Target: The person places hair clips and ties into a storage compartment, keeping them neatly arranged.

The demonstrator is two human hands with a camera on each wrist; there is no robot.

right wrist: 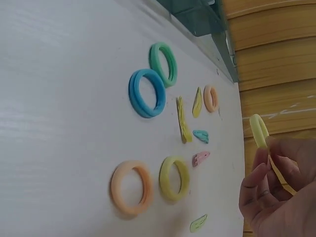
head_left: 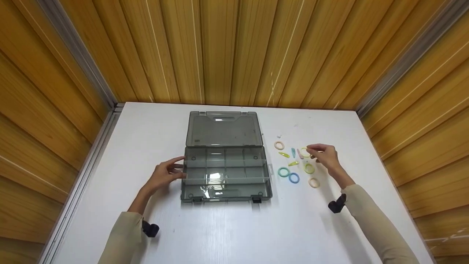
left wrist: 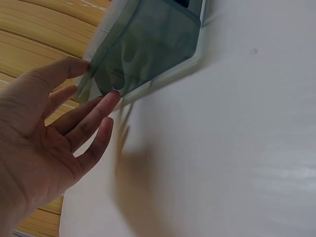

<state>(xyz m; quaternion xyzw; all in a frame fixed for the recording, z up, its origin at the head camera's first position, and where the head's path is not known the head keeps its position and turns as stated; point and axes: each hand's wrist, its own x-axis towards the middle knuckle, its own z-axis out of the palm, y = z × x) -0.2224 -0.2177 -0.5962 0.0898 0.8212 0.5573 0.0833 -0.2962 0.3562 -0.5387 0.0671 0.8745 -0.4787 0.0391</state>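
Note:
My right hand [head_left: 324,156] pinches a pale yellow hair tie [right wrist: 256,131] between thumb and fingers, raised over the small things on the right of the table. Below it lie a yellow-green hair tie [right wrist: 163,180], peach hair ties [right wrist: 117,190], a blue one [right wrist: 135,96] and a green one [right wrist: 154,61]. Among them are snap hair clips: yellow [right wrist: 182,123], teal [right wrist: 201,136], pink [right wrist: 200,158] and light green [right wrist: 198,223]. My left hand [head_left: 163,176] touches the left side of a grey see-through divided box [head_left: 225,200], its fingers loosely extended.
The box's lid [head_left: 224,132] lies open toward the back, and clear dividers [head_left: 227,180] cross its compartments. All stands on a white table [head_left: 220,234]. Wood-look panels [head_left: 216,51] rise behind and at both sides.

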